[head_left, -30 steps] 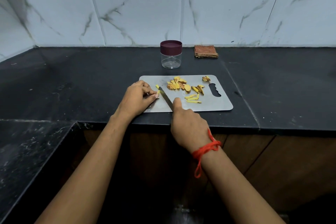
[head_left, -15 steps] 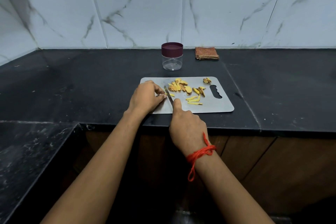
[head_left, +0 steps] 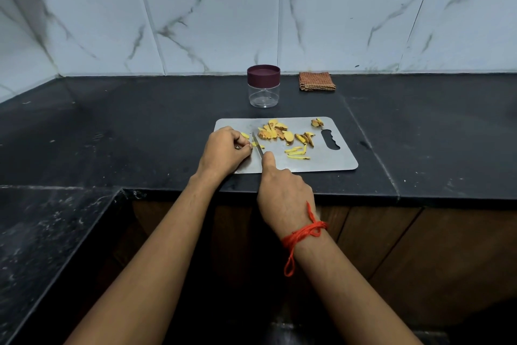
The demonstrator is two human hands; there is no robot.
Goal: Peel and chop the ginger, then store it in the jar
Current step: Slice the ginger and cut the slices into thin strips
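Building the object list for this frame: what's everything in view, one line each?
jar: one, clear with its maroon lid on, on the counter behind the board
cloth: one, folded, orange-brown check, by the wall right of the jar
cutting board: one, grey metal, at the counter's front edge
ginger slices: a heap, yellow and brown, mid board
ginger strips: a few, yellow, on the board nearer than the slices
ginger bit: one, brownish, at the board's far right corner
knife: one, silver blade, on the board between the hands
counter: black stone
wall tiles: white, marbled
thread: red, on the right wrist
left hand: pinches a yellow ginger piece beside the blade
right hand: grips the knife
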